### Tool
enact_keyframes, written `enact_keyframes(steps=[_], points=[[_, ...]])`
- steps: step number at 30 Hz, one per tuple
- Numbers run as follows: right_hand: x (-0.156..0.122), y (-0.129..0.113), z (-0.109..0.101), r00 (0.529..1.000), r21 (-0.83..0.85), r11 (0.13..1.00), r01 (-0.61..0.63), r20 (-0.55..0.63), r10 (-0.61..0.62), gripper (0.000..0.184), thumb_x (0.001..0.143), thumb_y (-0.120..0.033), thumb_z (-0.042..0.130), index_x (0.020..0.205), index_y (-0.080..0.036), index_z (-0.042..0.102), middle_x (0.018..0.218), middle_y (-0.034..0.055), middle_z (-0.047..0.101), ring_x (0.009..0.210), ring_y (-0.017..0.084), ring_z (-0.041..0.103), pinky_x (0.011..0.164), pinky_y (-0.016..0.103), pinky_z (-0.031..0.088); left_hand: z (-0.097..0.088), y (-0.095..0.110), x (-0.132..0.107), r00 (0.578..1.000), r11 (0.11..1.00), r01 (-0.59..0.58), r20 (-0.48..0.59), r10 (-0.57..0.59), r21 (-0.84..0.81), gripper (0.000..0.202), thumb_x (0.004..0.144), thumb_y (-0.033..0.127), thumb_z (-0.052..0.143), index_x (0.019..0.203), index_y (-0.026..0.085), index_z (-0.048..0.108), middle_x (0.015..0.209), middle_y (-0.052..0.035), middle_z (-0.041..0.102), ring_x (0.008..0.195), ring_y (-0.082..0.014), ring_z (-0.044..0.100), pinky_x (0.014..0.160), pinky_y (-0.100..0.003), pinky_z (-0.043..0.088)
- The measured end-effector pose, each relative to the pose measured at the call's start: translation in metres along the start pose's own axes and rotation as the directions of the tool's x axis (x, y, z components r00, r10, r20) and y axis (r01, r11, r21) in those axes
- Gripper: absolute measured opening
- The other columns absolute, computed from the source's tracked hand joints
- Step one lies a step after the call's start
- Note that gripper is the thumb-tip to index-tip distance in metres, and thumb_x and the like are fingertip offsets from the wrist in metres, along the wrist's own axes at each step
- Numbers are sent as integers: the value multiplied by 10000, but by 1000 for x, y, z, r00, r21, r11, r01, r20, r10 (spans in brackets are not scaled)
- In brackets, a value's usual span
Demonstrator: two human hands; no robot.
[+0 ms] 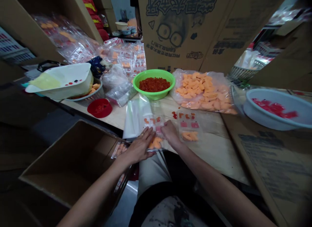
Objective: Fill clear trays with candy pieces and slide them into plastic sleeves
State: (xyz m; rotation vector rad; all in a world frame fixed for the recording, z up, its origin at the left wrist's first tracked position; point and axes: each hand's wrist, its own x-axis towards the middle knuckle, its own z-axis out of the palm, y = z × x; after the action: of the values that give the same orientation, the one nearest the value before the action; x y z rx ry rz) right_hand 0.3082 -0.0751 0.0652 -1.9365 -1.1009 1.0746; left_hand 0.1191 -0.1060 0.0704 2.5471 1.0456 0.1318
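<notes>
A clear compartment tray lies at the table's near edge, with orange pieces in its near section and red-brown bits in its far one. My left hand rests its fingers across the tray's left side, the thumb at the near edge, gripping it. Against the tray's right side is my right hand, curled closed; what its fingertips pinch is hidden. Clear plastic bags lie flat just beyond and left of my left hand. A second filled tray, with pink pieces in its middle section, sits right of my right hand.
Behind the trays stand a green bowl of red-brown bits and a bag of orange pieces. A pale blue basin holds pink pieces. On the left are a red dish, a white tub and an open cardboard box below.
</notes>
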Motion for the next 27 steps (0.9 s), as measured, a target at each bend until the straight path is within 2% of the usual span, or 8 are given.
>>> enact_keyframes(steps=[3,5,7,10,16,19,24,27], points=[[-5,-5,-7,984,-434,885,170,32,-174,390,727,-132,674,1107,-143,586,1110,182,639,985,303,646,798,357,477,10,-5,-1,999,1000,-21,-38,20,-6,872,807,435,741,1525,131,349,1619,-226,275,1529,-382,167,1215,-563,301],[-10,-13,-11,911,-713,598,367,144,-388,358,830,-167,628,1182,-147,563,1192,203,591,1052,307,611,864,390,473,7,-7,-3,997,998,-49,-53,47,-37,835,815,450,732,1504,147,369,1613,-227,287,1524,-383,197,1203,-574,318],[-14,-23,-11,805,-795,339,503,288,-518,287,919,-180,530,1203,-151,558,1177,202,588,1090,310,579,905,421,464,4,-6,-4,994,994,-82,-77,76,-76,823,811,430,741,1493,169,361,1595,-220,319,1517,-379,230,1198,-581,325],[-16,-33,-6,701,-748,192,636,455,-550,275,976,-165,428,1204,-130,579,1171,200,605,1116,296,564,932,415,460,8,-4,-2,978,982,-91,-201,57,-163,833,781,422,776,1455,205,336,1529,-206,376,1465,-361,346,1160,-559,393],[-21,-30,-9,621,-596,220,772,633,-463,293,963,-144,469,1217,-96,607,1150,184,641,1026,261,647,847,344,500,32,-6,8,822,967,27,-545,-165,-252,802,764,482,793,1372,215,343,1330,-163,409,1279,-336,493,1036,-558,487],[-27,-27,-20,600,-539,277,796,644,-474,319,939,-215,572,1241,-121,610,1144,156,652,1030,257,657,848,330,501,33,-6,10,846,965,34,-506,-166,-261,751,787,503,770,1387,227,412,1412,-182,381,1358,-361,427,1090,-573,433],[-34,-25,-35,677,-521,432,736,563,-474,290,937,-292,585,1183,-151,646,1116,141,661,970,253,671,793,319,505,26,-2,13,908,964,-31,-411,-83,-264,623,842,545,694,1321,204,487,1585,-215,258,1522,-394,174,1180,-614,298],[-43,-25,-39,666,-475,467,746,546,-508,345,914,-249,588,1252,-188,621,1111,118,661,955,246,667,783,313,499,21,2,14,886,971,23,-445,-130,-237,405,939,456,589,1246,206,503,1572,-202,303,1495,-353,278,1154,-579,365]])
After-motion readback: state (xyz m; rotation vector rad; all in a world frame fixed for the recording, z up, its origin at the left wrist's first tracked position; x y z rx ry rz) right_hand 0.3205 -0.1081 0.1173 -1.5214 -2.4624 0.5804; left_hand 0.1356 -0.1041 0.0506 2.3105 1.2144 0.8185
